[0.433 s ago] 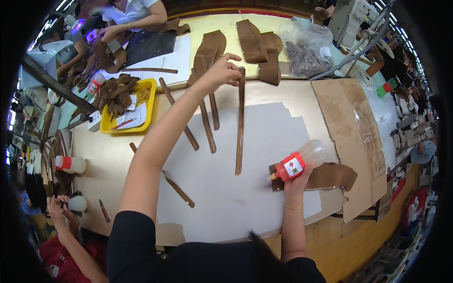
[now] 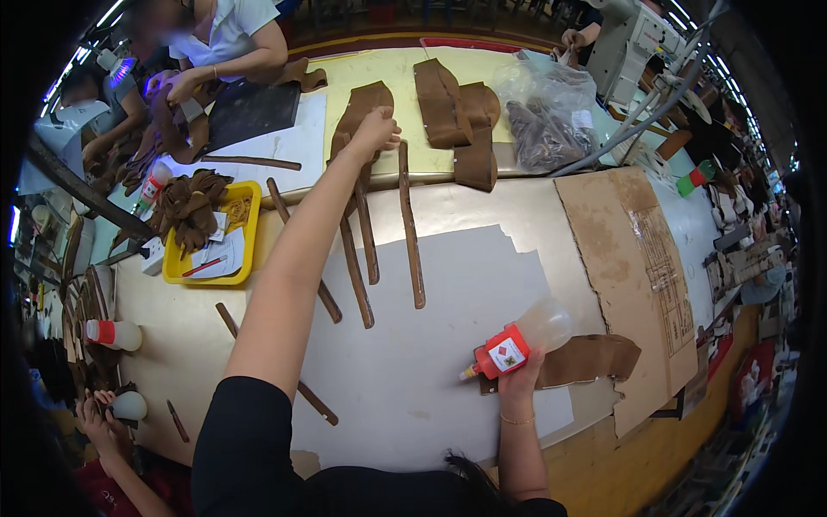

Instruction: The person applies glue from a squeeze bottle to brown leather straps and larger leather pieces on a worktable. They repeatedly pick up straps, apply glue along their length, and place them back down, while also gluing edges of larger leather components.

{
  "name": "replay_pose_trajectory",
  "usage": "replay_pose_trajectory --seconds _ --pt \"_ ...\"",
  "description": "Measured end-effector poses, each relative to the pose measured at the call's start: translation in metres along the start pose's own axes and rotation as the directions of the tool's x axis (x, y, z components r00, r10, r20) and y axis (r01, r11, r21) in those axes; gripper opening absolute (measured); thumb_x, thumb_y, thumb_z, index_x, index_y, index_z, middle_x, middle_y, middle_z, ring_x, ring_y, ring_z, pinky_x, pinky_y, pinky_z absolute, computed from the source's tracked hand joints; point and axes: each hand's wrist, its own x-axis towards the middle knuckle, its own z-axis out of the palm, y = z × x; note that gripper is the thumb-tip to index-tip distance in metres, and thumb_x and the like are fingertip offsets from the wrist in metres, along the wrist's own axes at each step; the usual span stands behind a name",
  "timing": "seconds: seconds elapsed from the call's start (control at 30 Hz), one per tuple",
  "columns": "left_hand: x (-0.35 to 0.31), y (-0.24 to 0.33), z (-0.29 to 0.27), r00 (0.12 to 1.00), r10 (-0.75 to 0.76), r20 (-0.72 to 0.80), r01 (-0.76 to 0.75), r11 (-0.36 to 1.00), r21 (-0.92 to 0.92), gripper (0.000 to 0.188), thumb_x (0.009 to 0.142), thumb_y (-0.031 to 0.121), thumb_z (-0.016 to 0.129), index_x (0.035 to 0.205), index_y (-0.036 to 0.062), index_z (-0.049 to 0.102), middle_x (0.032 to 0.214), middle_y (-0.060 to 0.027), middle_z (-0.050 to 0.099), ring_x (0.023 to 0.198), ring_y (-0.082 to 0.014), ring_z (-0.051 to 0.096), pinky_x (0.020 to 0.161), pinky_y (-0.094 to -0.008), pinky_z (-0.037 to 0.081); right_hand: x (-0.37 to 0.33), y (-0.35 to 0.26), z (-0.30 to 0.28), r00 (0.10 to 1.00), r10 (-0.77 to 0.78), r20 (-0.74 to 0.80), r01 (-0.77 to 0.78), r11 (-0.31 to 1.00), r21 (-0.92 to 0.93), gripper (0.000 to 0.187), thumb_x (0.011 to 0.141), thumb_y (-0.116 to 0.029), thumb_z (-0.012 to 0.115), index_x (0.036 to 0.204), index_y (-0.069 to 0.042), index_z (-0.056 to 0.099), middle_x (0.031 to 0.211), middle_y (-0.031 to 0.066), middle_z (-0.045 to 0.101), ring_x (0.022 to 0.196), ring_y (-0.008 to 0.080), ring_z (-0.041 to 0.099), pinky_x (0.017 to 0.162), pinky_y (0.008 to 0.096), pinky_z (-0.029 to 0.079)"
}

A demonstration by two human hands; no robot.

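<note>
My left hand (image 2: 377, 131) reaches to the far side of the table, fingers curled over a curved brown piece (image 2: 356, 108). Its fingertips lie beside the top end of a narrow brown strip (image 2: 411, 233); what they hold, if anything, is hidden. More narrow strips lie near my left arm, one of them a brown strip (image 2: 355, 280). In my right hand (image 2: 522, 372) is a squeeze bottle (image 2: 508, 351), clear with a red band, tilted with its nozzle toward the left. Beneath the bottle, a wide brown piece (image 2: 586, 358) extends to the right.
A yellow tray (image 2: 250, 250) with brown pieces stands at the left. Torn cardboard (image 2: 603, 258) covers the right side. Behind are paired brown pieces (image 2: 444, 99) and a plastic bag (image 2: 551, 112). Co-workers sit far left and near left, by white bottles (image 2: 125, 336).
My left hand has moved left, off the long strip to beside its far end. That strip now lies farther away and slants differently. The view has shifted; the bottle stays in my right hand.
</note>
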Motion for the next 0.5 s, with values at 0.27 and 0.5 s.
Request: replay_pose_trajectory --seconds 0.27,0.5 --pt "-0.067 0.031 -0.046 0.941 0.314 -0.129 -0.316 0.949 0.002 0.049 0.081 0.010 0.071 0.118 -0.0033 0.041 0.085 -0.0077 0.059 0.070 -0.0133 0.061 0.060 -0.0236 0.050 0.005 0.005 -0.007 0.998 0.050 -0.046 -0.048 0.999 0.025 0.083 0.074 -0.067 0.064 0.121 -0.001 0.049 0.110 0.0098 0.060 0.101 0.0212 0.060 0.087 0.0374 0.051" --pt "-0.265 0.009 -0.143 0.958 0.246 -0.148 -0.203 0.944 0.259 0.016 0.084 0.015 0.069 0.088 -0.0004 0.063 0.071 -0.0013 0.062 0.065 -0.0088 0.058 0.062 -0.0232 0.048 0.007 0.006 -0.006 0.998 0.013 -0.069 -0.012 1.000 0.016 0.076 0.079 -0.064 0.061 0.122 -0.003 0.048 0.114 0.0096 0.057 0.103 0.0220 0.058 0.087 0.0398 0.051"
